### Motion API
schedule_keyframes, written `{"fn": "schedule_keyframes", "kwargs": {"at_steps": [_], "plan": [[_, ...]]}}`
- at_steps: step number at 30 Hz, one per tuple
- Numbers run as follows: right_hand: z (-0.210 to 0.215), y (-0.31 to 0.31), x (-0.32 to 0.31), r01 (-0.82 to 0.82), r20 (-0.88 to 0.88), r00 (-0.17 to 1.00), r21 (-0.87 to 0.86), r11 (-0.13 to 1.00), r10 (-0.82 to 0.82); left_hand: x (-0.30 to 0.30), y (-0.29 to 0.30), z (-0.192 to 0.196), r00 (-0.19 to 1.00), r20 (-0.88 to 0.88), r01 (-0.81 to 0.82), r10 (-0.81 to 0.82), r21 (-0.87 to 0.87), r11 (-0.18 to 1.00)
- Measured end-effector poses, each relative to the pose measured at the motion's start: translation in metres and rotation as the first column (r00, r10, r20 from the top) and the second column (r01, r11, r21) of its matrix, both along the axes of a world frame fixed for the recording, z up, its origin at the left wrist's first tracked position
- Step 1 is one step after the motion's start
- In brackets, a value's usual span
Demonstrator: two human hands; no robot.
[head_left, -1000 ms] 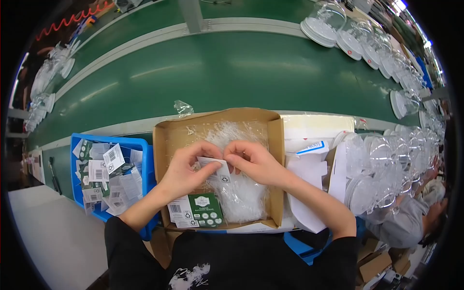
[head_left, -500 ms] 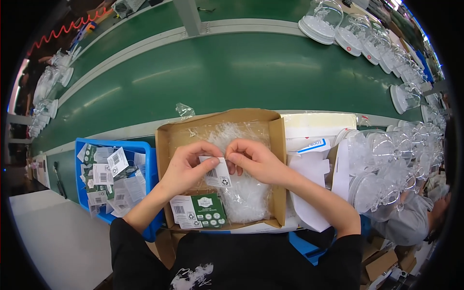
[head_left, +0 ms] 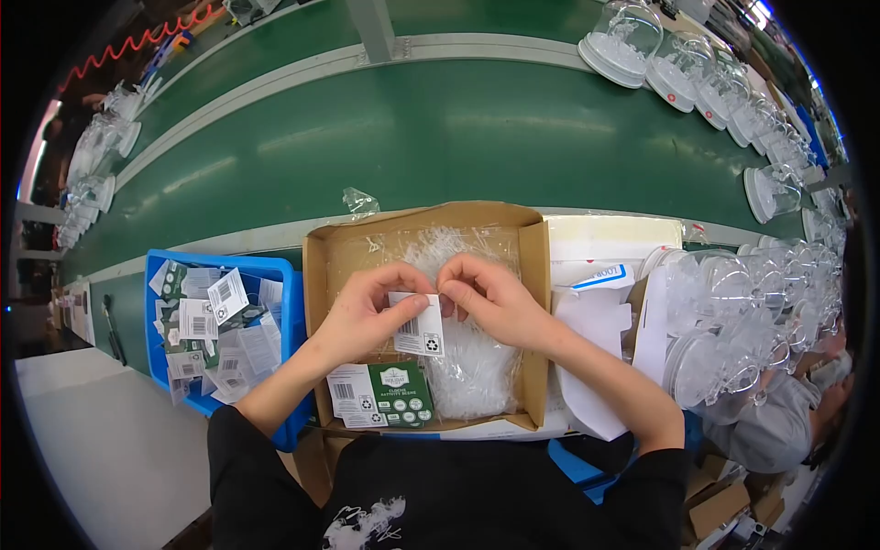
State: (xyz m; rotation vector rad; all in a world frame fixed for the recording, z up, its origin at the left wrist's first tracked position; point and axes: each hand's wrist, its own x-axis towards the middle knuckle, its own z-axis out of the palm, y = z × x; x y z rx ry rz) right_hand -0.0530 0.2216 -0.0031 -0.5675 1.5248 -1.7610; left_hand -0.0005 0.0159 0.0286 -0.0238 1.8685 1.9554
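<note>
My left hand (head_left: 383,307) is closed in a pinch on a white hang tag (head_left: 421,332) printed with a barcode and a recycling mark. Close against its upper corner, the fingertips of my right hand (head_left: 484,295) are pressed together. Whatever they pinch is too small to make out. Both hands are above an open cardboard box (head_left: 533,339). Inside it lies a heap of thin clear plastic strands (head_left: 469,383), partly hidden by my hands. A stack of green and white cards (head_left: 385,396) occupies the box's near left corner.
Left of the box stands a blue bin (head_left: 291,321) full of tags with clear strands. Clear domes on white bases (head_left: 694,368) crowd the right side, with white paper (head_left: 591,344) beside them. More domes (head_left: 623,53) line the far right of the green table (head_left: 513,137).
The surroundings have shifted slightly to the right in the picture. My hands keep almost the same pinch, and the tag has turned a little more upright.
</note>
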Motion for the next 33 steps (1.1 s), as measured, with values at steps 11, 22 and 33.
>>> {"fn": "schedule_keyframes", "kwargs": {"at_steps": [11, 22, 33], "plan": [[-0.0027, 0.0014, -0.0019, 0.042, 0.108, 0.994, -0.073, 0.996, -0.034, -0.0004, 0.0019, 0.0020, 0.999, -0.020, -0.037, 0.037, -0.003, 0.999], [0.0007, 0.0016, -0.0007, 0.012, 0.072, 0.997, -0.059, 0.998, -0.008, -0.0021, 0.0016, 0.0003, 0.997, -0.049, -0.056, 0.057, 0.027, 0.998], [0.0009, 0.0022, -0.0001, 0.037, 0.099, 0.995, -0.038, 0.999, -0.033, -0.0023, 0.0038, 0.0015, 0.999, 0.004, -0.040, 0.040, 0.034, 0.999]]}}
